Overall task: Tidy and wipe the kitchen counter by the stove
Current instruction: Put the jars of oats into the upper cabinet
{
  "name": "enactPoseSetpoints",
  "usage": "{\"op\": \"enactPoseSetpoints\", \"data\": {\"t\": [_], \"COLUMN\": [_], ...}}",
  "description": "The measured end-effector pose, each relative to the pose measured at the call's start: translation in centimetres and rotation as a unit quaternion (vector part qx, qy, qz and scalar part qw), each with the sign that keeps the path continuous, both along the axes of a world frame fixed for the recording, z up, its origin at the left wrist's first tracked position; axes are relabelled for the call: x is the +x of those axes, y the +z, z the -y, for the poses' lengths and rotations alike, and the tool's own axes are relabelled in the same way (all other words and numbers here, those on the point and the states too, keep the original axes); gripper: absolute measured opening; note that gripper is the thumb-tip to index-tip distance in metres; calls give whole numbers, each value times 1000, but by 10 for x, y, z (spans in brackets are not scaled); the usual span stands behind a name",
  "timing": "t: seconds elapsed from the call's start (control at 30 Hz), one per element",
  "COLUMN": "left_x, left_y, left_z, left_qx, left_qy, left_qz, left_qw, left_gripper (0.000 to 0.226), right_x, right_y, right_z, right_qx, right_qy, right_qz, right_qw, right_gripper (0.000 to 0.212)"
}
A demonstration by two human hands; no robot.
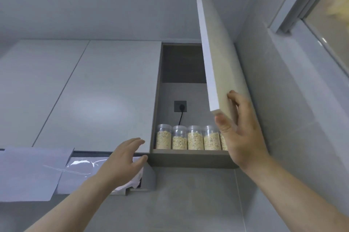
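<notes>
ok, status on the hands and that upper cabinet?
Right hand grips open cabinet door at its lower corner. Left hand open, by closed door lower edge. Oat jars line the shelf front.

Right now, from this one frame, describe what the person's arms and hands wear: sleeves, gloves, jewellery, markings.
Nothing is worn that the frame shows. The left forearm and right forearm are bare, with no sleeve in view. The left hand and right hand have no gloves, and no ring, watch, bracelet or marking shows on either.
</notes>
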State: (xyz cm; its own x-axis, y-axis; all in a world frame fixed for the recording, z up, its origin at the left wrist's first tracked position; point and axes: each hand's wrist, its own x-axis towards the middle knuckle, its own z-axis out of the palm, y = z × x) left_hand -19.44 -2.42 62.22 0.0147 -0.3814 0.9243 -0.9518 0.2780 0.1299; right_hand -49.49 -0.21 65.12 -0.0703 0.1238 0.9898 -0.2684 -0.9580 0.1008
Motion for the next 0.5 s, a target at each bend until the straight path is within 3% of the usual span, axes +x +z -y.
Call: {"op": "enactPoseSetpoints", "data": {"t": [0.13, 0.33, 0.5], "left_x": [30, 60, 77], "left_y": [12, 26, 44], "left_z": [14, 38, 63], "left_qx": [-3, -38, -59], "left_qy": [7, -4, 0], "left_qz": [7, 9, 27], "left_qw": [1000, 999, 998], "left_gripper": [55, 58, 61], "right_x": [25, 61, 80], "right_y": [12, 16, 14], "right_z": [27, 79, 106], "right_qx": [58, 138, 130], "right_qy": [-122, -290, -333], "right_qz": [-35, -83, -53], "right_qw": [990, 943, 932], "right_gripper": [98, 86, 91]}}
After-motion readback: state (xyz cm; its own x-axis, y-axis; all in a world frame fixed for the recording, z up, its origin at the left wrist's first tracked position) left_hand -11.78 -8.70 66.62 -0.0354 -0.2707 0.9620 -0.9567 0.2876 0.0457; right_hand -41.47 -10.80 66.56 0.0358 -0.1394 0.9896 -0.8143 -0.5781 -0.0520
